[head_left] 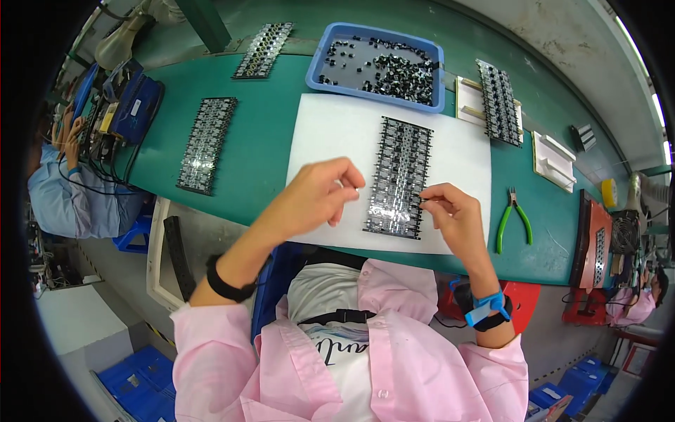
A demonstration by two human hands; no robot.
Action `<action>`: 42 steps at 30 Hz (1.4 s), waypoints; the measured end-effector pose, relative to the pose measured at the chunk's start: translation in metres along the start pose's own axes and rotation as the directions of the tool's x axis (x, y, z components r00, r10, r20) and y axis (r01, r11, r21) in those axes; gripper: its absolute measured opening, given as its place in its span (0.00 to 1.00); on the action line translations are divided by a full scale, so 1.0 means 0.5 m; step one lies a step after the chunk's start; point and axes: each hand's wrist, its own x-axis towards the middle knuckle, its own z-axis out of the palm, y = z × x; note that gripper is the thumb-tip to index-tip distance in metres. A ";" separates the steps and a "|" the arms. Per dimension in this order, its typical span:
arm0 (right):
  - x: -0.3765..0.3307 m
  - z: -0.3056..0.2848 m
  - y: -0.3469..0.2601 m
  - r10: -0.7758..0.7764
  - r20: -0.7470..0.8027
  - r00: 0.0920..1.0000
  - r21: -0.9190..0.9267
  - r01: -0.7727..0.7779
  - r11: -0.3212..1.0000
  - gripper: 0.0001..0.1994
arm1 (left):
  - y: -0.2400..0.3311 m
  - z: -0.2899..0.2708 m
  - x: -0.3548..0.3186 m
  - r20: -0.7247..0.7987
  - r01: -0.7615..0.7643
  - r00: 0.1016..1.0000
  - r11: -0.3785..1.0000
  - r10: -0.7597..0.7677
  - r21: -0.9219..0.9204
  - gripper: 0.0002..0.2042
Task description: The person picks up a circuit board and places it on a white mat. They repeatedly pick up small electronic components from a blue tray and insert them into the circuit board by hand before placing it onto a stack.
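Note:
A long panel of small circuit boards (399, 176), dark with silvery metal parts, lies on a white sheet (320, 133) in front of me. My right hand (455, 214) is at the panel's right edge, thumb and forefinger pinched together. A tiny dark bit shows at those fingertips; whether it is a loose part or the panel's edge is unclear. Left of the panel and apart from it, my left hand (316, 197) is raised with its fingers curled into a pinch. Something small and pale shows at its fingertips, too small to name.
Beyond the sheet stands a blue tray (316, 82) of small black parts (404, 77). More panels lie at left (207, 144), far left (263, 50) and right (499, 102), the last on a white fixture. Green-handled pliers (515, 221) and another white fixture (553, 162) are at right.

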 end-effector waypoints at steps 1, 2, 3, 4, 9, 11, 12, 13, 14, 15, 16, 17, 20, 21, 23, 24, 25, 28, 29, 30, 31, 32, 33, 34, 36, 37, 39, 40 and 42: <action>0.000 0.014 -0.002 0.008 -0.034 0.999 0.047 -0.006 0.999 0.05 | -0.012 0.008 -0.006 0.002 0.004 1.000 1.000 -0.004 -0.005 0.03; 0.002 0.027 -0.003 0.017 -0.067 0.998 0.094 -0.011 0.996 0.05 | -0.023 0.018 -0.009 -0.048 -0.057 0.997 0.993 0.062 0.107 0.03; 0.004 0.034 -0.002 0.028 -0.100 0.995 0.140 -0.014 0.990 0.04 | -0.033 0.027 -0.011 -0.089 -0.110 0.987 0.970 0.132 0.219 0.03; 0.007 0.037 0.000 0.034 -0.100 0.994 0.136 -0.021 0.991 0.04 | -0.041 0.033 -0.010 -0.120 -0.158 0.971 0.931 0.207 0.330 0.03; 0.022 0.054 0.003 -0.141 -0.173 0.975 -0.165 0.113 0.980 0.05 | -0.069 0.048 -0.004 -0.248 -0.234 0.858 0.772 0.450 0.591 0.04; 0.027 0.062 0.002 -0.232 -0.190 0.954 -0.243 0.184 0.953 0.06 | -0.084 0.047 -0.003 -0.267 -0.237 0.808 0.703 0.526 0.670 0.05; 0.027 0.062 0.004 -0.228 -0.186 0.956 -0.246 0.179 0.953 0.06 | -0.089 0.048 -0.004 -0.272 -0.233 0.781 0.667 0.562 0.708 0.05; 0.026 0.062 0.008 -0.247 -0.187 0.951 -0.275 0.191 0.942 0.06 | -0.092 0.050 -0.004 -0.275 -0.231 0.783 0.672 0.558 0.703 0.05; 0.026 0.062 0.010 -0.269 -0.186 0.945 -0.303 0.205 0.931 0.06 | -0.092 0.050 -0.005 -0.271 -0.243 0.762 0.647 0.589 0.723 0.05; 0.026 0.062 0.011 -0.290 -0.185 0.939 -0.331 0.219 0.918 0.06 | -0.092 0.051 -0.006 -0.265 -0.253 0.739 0.620 0.619 0.743 0.05; 0.027 0.062 0.011 -0.288 -0.181 0.940 -0.332 0.217 0.918 0.06 | -0.092 0.052 -0.007 -0.258 -0.262 0.717 0.593 0.648 0.762 0.06; 0.027 0.062 0.009 -0.269 -0.180 0.946 -0.323 0.202 0.925 0.06 | -0.090 0.052 -0.007 -0.261 -0.259 0.718 0.597 0.645 0.759 0.06; 0.027 0.060 0.005 -0.227 -0.175 0.958 -0.304 0.167 0.938 0.06 | -0.086 0.052 -0.010 -0.284 -0.247 0.722 0.619 0.630 0.746 0.05; 0.027 0.060 0.005 -0.229 -0.172 0.958 -0.307 0.169 0.936 0.06 | -0.087 0.052 -0.010 -0.286 -0.245 0.725 0.622 0.627 0.744 0.05; 0.027 0.059 0.005 -0.235 -0.166 0.958 -0.314 0.174 0.933 0.05 | -0.088 0.053 -0.008 -0.287 -0.253 0.721 0.625 0.631 0.738 0.06; 0.028 0.059 0.004 -0.232 -0.164 0.959 -0.314 0.172 0.934 0.05 | -0.090 0.052 -0.008 -0.287 -0.258 0.719 0.626 0.633 0.736 0.06; 0.028 0.059 0.001 -0.224 -0.165 0.961 -0.315 0.164 0.935 0.05 | -0.090 0.052 -0.008 -0.288 -0.257 0.720 0.628 0.631 0.735 0.06; 0.028 0.060 -0.003 -0.207 -0.166 0.964 -0.318 0.147 0.937 0.05 | -0.091 0.051 -0.010 -0.297 -0.247 0.745 0.660 0.597 0.709 0.06; 0.028 0.061 -0.002 -0.215 -0.166 0.962 -0.323 0.153 0.934 0.05 | -0.091 0.051 -0.010 -0.297 -0.245 0.746 0.660 0.596 0.710 0.06; 0.028 0.062 -0.001 -0.223 -0.166 0.960 -0.329 0.160 0.931 0.05 | -0.091 0.051 -0.011 -0.298 -0.243 0.746 0.660 0.596 0.711 0.06; 0.028 0.063 0.000 -0.232 -0.167 0.958 -0.335 0.166 0.928 0.05 | -0.091 0.051 -0.011 -0.299 -0.243 0.745 0.660 0.596 0.711 0.06; 0.028 0.063 0.000 -0.231 -0.167 0.959 -0.333 0.166 0.928 0.05 | -0.090 0.051 -0.011 -0.300 -0.242 0.744 0.659 0.597 0.712 0.05; 0.030 0.064 0.001 -0.244 -0.159 0.957 -0.353 0.176 0.919 0.05 | -0.090 0.050 -0.011 -0.300 -0.241 0.745 0.659 0.596 0.713 0.05; 0.029 0.065 0.001 -0.256 -0.151 0.955 -0.375 0.185 0.909 0.05 | -0.089 0.050 -0.011 -0.302 -0.235 0.750 0.664 0.588 0.709 0.05; 0.028 0.064 0.001 -0.268 -0.144 0.953 -0.394 0.194 0.899 0.05 | -0.087 0.050 -0.012 -0.305 -0.224 0.762 0.674 0.572 0.704 0.05; 0.028 0.062 -0.001 -0.265 -0.116 0.957 -0.410 0.197 0.891 0.06 | -0.085 0.050 -0.013 -0.303 -0.223 0.762 0.672 0.572 0.706 0.05; 0.028 0.056 -0.004 -0.262 -0.063 0.963 -0.439 0.209 0.874 0.07 | -0.080 0.050 -0.012 -0.301 -0.189 0.800 0.694 0.520 0.695 0.05; 0.027 0.054 -0.005 -0.266 -0.067 0.962 -0.434 0.212 0.876 0.07 | -0.077 0.049 -0.011 -0.299 -0.172 0.816 0.701 0.495 0.692 0.04; 0.018 0.050 -0.006 -0.247 -0.106 0.963 -0.362 0.193 0.912 0.08 | -0.069 0.051 -0.012 -0.298 -0.181 0.831 0.734 0.471 0.655 0.04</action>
